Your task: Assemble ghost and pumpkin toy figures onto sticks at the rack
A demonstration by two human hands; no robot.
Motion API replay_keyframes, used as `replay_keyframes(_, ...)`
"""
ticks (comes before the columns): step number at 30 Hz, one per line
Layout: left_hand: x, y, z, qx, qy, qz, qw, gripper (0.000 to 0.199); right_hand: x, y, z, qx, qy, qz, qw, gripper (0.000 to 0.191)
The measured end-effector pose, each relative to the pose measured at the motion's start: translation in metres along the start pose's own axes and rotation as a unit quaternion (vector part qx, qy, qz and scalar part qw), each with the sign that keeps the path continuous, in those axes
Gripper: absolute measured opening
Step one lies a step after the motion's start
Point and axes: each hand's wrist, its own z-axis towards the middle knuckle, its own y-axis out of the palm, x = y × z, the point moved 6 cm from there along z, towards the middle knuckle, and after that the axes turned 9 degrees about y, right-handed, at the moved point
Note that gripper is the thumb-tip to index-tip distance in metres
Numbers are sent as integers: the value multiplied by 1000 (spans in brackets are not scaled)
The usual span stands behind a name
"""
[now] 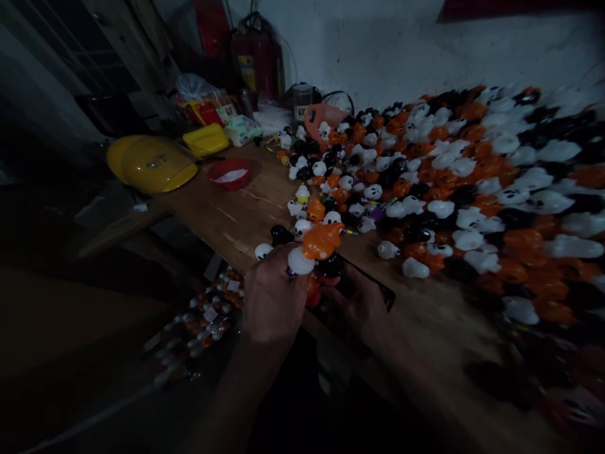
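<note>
My left hand [274, 293] is closed round a cluster of small plastic Halloween figures. In this cluster an orange figure [322, 241] and a white figure [300, 261] show on top, with black and red-orange ones below. White ghost or skull heads and a black figure [282, 235] sit just beyond my knuckles. My right hand [363, 306] is bent inward at the cluster's right side, its fingertips drawn together near the red-orange piece; what they pinch is hidden. Under and behind my right hand lies a dark flat rectangular object [388, 295], partly covered.
A large heap of orange, white and black figures [439, 170] covers the table's right side. On the left stand a red bowl [230, 173] with white contents, a yellow visor-like shell [154, 164] and a yellow container [206, 140]. More figures [208, 321] lie below the table edge.
</note>
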Motion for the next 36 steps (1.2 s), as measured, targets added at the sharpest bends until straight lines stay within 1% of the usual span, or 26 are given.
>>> replay_keyframes(3, 1, 1, 0, -3, 6, -6, 1000, 21, -7, -2, -1, -25, -18, -12, 999, 21)
replay_keyframes(5, 1, 1, -1, -2, 0, -4, 1000, 20, -14, -4, -3, -44, -45, -31, 998, 16)
replay_keyframes(9, -1, 1, -2, 2, -11, 14, 1000, 19, -25, -7, -5, -62, -104, -49, 991, 20)
replay_keyframes(11, -2, 1, -2, 1, -15, 21, 1000, 19, -25, -9, -5, -60, -107, -41, 992, 21)
replay_keyframes(16, -4, 2, -2, 0, -15, 21, 1000, 19, -12, -5, -2, -55, -53, -6, 997, 14)
replay_keyframes(20, -3, 1, -2, 12, 0, 23, 1000, 18, -2, -1, -1, -65, -14, 32, 997, 14)
replay_keyframes(24, -3, 1, -2, 18, 9, 25, 999, 18, -2, -2, -1, -61, 2, 40, 997, 15)
replay_keyframes(29, -5, 0, -3, 28, 23, 3, 999, 14, -5, -2, 2, -50, 15, 56, 997, 19)
replay_keyframes(33, -8, 1, -4, 39, 22, -22, 999, 17, -2, 2, 4, -29, 28, 99, 994, 21)
replay_keyframes(36, -10, 2, -3, 38, 13, -41, 998, 18, 4, 1, 6, 1, 45, 94, 995, 24)
